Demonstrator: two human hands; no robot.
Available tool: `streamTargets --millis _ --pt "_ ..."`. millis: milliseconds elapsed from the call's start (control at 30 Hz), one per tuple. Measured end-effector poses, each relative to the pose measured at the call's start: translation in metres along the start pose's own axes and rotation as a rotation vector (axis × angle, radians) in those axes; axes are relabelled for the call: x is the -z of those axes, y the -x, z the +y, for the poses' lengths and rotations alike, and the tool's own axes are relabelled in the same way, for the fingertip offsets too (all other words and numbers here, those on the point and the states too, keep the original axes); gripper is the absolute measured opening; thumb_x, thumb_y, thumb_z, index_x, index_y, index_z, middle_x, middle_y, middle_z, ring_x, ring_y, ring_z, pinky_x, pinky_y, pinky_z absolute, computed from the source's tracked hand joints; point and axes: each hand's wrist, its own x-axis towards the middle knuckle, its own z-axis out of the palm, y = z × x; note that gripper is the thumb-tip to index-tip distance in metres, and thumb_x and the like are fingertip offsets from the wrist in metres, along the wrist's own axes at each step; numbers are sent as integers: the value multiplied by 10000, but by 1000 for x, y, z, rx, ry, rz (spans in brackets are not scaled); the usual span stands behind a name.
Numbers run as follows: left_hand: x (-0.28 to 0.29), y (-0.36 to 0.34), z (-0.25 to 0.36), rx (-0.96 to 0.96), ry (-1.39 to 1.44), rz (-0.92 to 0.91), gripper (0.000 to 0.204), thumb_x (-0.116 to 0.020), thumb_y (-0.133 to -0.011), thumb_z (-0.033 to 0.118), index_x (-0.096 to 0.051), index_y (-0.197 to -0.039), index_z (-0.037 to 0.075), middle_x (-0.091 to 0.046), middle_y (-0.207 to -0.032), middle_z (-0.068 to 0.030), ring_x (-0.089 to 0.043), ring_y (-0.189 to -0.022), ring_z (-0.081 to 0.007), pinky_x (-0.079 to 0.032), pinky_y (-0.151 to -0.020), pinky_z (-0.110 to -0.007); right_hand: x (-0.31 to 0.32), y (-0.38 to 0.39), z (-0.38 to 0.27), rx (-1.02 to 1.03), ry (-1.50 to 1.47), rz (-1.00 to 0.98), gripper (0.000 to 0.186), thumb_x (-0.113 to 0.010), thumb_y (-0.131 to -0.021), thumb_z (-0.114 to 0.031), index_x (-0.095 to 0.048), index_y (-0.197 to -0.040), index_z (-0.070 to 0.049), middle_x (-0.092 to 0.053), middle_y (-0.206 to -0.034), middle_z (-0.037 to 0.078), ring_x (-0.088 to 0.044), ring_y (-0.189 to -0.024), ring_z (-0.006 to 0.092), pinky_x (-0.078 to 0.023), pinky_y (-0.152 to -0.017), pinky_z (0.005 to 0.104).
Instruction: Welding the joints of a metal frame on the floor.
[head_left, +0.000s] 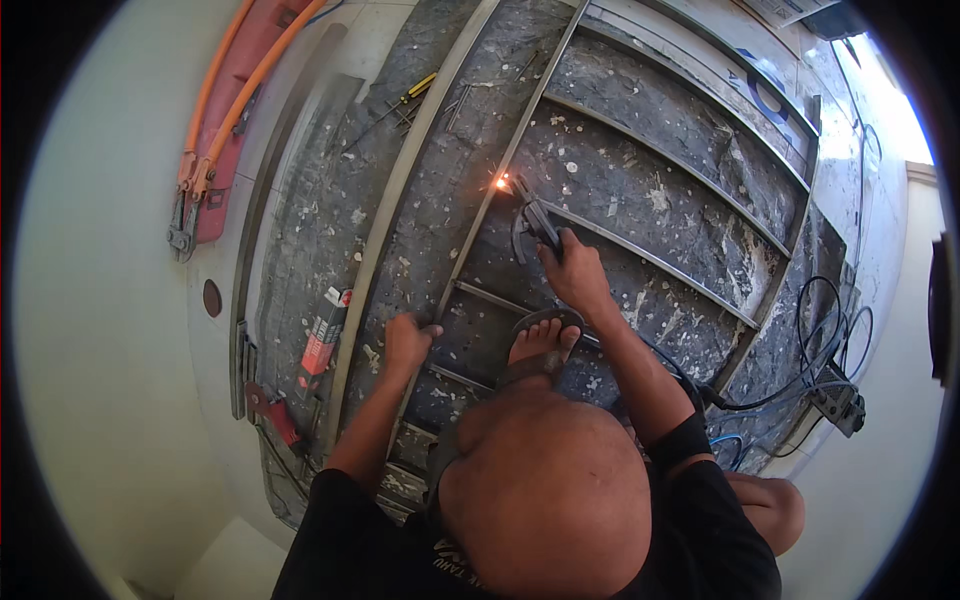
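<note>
My right hand (578,272) is closed round the handle of a welding electrode holder (540,222). Bright orange sparks (502,183) glow at its tip, where a crossbar (650,266) meets a long steel rail (474,235) of a ladder-like metal frame. Lower down the same rail, my left hand (405,345) is closed on the metal, with its thumb lying along the bar. The frame lies on a dark, paint-spattered sheet (610,190). My sandalled foot (540,345) is between the two hands, beside a crossbar.
To the left lie an orange-handled bolt cutter (222,130) on a red case (222,215), a red-and-white box (323,342) and a red-handled tool (273,414). Another steel bar (385,205) runs alongside the frame. Cables (825,300) loop around a dark device (838,402) at right.
</note>
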Motion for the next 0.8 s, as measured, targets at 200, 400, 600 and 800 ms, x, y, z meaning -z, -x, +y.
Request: streamTargets --millis 200,400,600,800 --pt "2 0 2 33 -24 -31 368 -820 -719 201 -735 -987 -36 -705 -921 -264 -703 -916 -398 -533 -825 -428 -3 -1 4 12 37 -15 358 -647 -907 -329 -533 -978 3 -633 -774 326 -615 -806 534 -483 -712 588" --pt "1 0 1 23 -69 11 374 -821 -714 197 -737 -999 -30 -705 -933 -267 -704 -923 -397 -534 -835 -420 -7 -2 6 21 51 -30 364 -652 -907 -335 -532 -978 1 -637 -769 320 -618 -805 537 -485 -716 591" --pt "-3 -2 -4 15 -25 -4 378 -819 -716 191 -736 -1009 -34 -716 -932 -249 -718 -912 -364 -540 -833 -397 -9 -2 6 38 52 -18 374 -636 -923 -345 -548 -976 15 -630 -736 293 -624 -783 512 -476 -675 547" --pt "-2 -2 -2 -4 -31 2 346 -808 -724 189 -745 -986 -28 -729 -912 -225 -729 -879 -333 -547 -800 -380 -10 -3 7 41 56 -16 345 -636 -914 -326 -554 -994 0 -638 -766 298 -622 -796 516 -478 -688 565"
